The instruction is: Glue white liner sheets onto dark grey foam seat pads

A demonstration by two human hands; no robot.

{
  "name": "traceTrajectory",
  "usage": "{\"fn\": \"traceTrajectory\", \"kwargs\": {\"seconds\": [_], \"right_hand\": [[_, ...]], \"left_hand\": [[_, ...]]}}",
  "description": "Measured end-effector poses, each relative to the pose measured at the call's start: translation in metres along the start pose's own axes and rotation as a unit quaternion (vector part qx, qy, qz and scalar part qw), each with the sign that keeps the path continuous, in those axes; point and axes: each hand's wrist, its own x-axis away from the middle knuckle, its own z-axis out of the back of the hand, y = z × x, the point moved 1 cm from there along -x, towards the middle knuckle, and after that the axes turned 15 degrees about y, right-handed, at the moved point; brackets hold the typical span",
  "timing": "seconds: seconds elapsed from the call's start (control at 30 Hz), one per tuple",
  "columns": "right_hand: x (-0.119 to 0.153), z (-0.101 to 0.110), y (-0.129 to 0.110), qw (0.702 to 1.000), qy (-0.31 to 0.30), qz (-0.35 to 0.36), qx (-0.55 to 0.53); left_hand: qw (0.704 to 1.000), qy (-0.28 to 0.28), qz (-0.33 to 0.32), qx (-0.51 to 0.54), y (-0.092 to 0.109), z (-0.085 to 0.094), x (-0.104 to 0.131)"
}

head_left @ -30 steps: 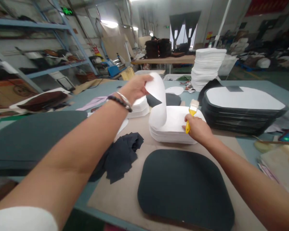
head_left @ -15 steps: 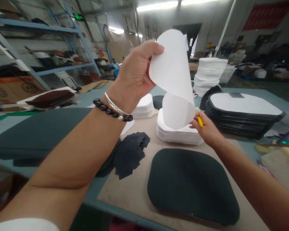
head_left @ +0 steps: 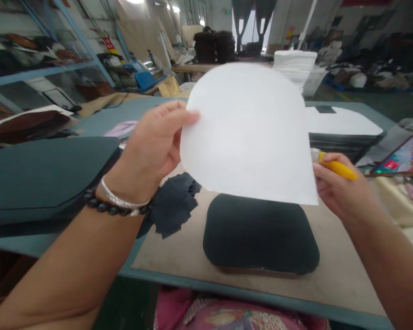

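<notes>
My left hand (head_left: 158,137), with a silver bangle and black beads at its wrist, pinches the left edge of a white sheet (head_left: 246,133) with rounded corners. The sheet is held up, nearly flat, facing me. At its lower right edge is my right hand (head_left: 344,183), closed around a yellow-handled brush (head_left: 340,169); the brush's tip is hidden behind the sheet. Whether the right fingers also grip the sheet is hard to tell. Below the sheet lies a dark green rounded panel (head_left: 259,236) on a beige board (head_left: 179,261).
Small black pieces (head_left: 175,206) are heaped left of the panel. A large dark panel (head_left: 44,178) lies farther left. Behind on the right stand a dark stack with a white top (head_left: 347,121) and a white pile (head_left: 296,64). A phone (head_left: 402,156) rests at the right.
The white sheet was curled and is now spread flat. My left hand has moved left and down; my right hand has moved right with the brush. The view has tilted down.
</notes>
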Motion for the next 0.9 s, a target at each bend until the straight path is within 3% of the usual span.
{"fn": "traceTrajectory", "kwargs": {"seconds": [0.13, 0.27, 0.37, 0.5, 0.9], "right_hand": [[0.033, 0.046, 0.004, 0.974, 0.073, 0.103, 0.189], [0.086, 0.075, 0.033, 0.917, 0.044, 0.172, 0.356], [0.117, 0.089, 0.058, 0.890, 0.011, 0.144, 0.432], [0.130, 0.100, 0.074, 0.877, 0.007, 0.095, 0.470], [0.112, 0.095, 0.087, 0.861, -0.017, 0.038, 0.507]], "left_hand": [[0.995, 0.009, 0.023, -0.100, -0.067, 0.041, 0.030], [0.968, -0.010, 0.140, -0.206, -0.137, 0.064, 0.078], [0.951, -0.018, 0.187, -0.245, -0.170, 0.069, 0.106], [0.942, -0.022, 0.154, -0.299, -0.181, 0.068, 0.117], [0.907, -0.026, 0.134, -0.399, -0.195, 0.062, 0.095]]}}
